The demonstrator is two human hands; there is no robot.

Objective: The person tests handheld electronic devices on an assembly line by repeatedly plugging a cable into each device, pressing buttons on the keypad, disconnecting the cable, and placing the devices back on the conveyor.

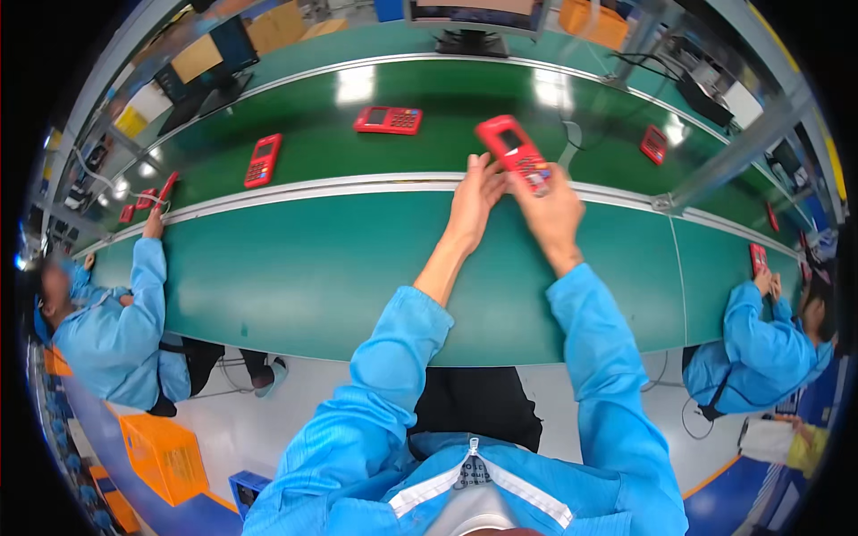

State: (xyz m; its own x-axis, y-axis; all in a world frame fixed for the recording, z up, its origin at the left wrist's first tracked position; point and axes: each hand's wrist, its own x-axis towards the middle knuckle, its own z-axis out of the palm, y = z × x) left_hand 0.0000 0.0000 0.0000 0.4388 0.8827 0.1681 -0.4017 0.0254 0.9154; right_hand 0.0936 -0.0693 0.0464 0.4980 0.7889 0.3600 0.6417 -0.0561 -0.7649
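Observation:
My right hand (550, 213) grips the lower end of a red card payment terminal (510, 143) with a dark screen and a keypad, raised over the green conveyor belt (313, 134). The terminal tilts, its top end pointing to the far left. Close to its left side is my left hand (474, 201), fingers extended and holding nothing. On the belt lie more red terminals: one on its side (389, 120) just left of my hands, another (263, 161) farther left, and a third (654, 144) to the right.
A green worktable (340, 268) lies under my forearms, with a metal rail (313, 188) along the belt. Co-workers in blue sit at left (112, 330) and right (760, 344); the right one holds a red terminal (759, 259). A monitor (478, 16) and a slanting metal post (733, 165) stand beyond.

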